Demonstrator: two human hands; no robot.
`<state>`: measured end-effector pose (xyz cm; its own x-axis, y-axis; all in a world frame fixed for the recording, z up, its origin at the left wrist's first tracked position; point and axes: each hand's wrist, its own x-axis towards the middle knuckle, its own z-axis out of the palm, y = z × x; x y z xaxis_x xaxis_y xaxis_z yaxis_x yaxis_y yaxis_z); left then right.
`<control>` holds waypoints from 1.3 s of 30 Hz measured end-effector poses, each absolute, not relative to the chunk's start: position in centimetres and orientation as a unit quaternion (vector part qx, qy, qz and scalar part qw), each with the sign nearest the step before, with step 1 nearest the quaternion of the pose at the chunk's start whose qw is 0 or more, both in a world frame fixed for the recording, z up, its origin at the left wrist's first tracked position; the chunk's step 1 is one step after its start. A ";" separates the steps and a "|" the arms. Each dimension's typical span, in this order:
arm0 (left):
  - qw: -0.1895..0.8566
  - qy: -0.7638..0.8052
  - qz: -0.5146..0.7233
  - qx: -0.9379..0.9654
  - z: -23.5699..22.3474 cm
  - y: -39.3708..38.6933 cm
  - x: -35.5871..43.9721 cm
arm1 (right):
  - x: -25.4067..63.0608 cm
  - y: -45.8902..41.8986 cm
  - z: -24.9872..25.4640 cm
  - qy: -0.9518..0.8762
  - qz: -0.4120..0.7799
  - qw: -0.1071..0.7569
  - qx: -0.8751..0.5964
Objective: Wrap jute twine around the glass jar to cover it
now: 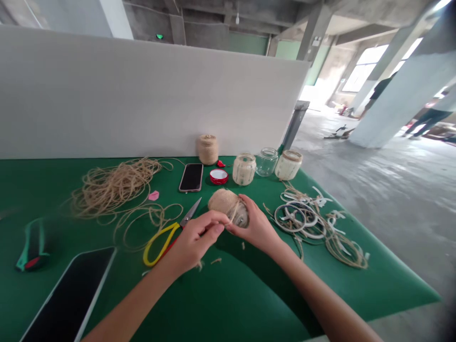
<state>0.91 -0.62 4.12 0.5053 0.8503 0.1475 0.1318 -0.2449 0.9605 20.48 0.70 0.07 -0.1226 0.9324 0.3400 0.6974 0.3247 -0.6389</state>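
A glass jar (242,218), partly covered in tan twine (223,201), lies tilted between my hands above the green table. My right hand (257,225) wraps round its right side, fingers curved over the glass. On the other side, my left hand (203,237) is closed in a pinch on a strand of twine at the jar's edge. Yellow-handled scissors (162,244) lie beside my left hand, blades pointing away and partly hidden by it. A loose heap of twine (117,186) spreads to the left, its loops reaching near the scissors.
Along the back stand a twine spool (208,149), a phone (191,177), red-edged tape (218,176), a bare jar (267,162) and two covered jars (244,169). Rings and cord scraps (302,221) lie right. A tablet-like device (71,294) and green-black tool (33,247) lie left.
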 end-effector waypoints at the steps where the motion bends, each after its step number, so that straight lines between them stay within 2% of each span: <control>1: 0.508 0.348 0.368 0.697 4.0 -0.5 0.8 | 20.5 0.7 0.1 -0.730 0.164 0.354 -0.561; 5: 0.507 0.337 0.425 0.670 3.8 0.1 0.0 | 20.3 0.5 0.3 -0.730 0.167 0.343 -0.567; 11: 0.499 0.322 0.443 0.672 3.8 0.5 -0.5 | 20.1 0.3 0.7 -0.727 0.163 0.336 -0.576; 20: 0.425 0.359 0.386 0.736 5.1 -0.8 0.1 | 19.9 0.1 0.9 -0.719 0.165 0.317 -0.596; 25: 0.445 0.367 0.378 0.724 5.4 -0.8 0.2 | 19.9 0.1 1.0 -0.712 0.164 0.311 -0.608; 30: 0.472 0.374 0.448 0.661 4.7 0.1 -0.5 | 20.0 0.1 0.9 -0.718 0.157 0.311 -0.602; 35: 0.453 0.413 0.539 0.578 4.4 0.9 -1.1 | 20.0 0.1 0.9 -0.719 0.159 0.309 -0.602; 39: 0.433 0.448 0.546 0.561 4.2 1.1 -1.1 | 20.0 0.0 1.0 -0.700 0.184 0.327 -0.608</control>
<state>-1.12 1.10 4.17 0.0032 0.9746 0.2239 0.0300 -0.2239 0.9741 19.99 -0.02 1.02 -0.0479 0.9713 0.2331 0.7304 0.1932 -0.6551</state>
